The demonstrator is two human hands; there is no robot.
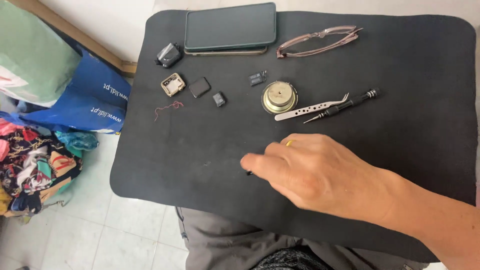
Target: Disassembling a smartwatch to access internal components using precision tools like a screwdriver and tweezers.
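Near the front edge of the tabletop [425, 75], right hand [310, 170] lowered palm-down, fingers pinched loosely over a tiny dark part [248, 173], while tweezers [312, 106] and screwdriver [345, 104] parked within easy reach toward the middle; left hand unseen.

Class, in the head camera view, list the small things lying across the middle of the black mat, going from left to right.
Red thread → open watch case → dark square screen → small black part → round metal speaker → tweezers → screwdriver.

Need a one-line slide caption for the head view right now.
Right hand rests on a black mat near tweezers, a screwdriver and small watch parts.
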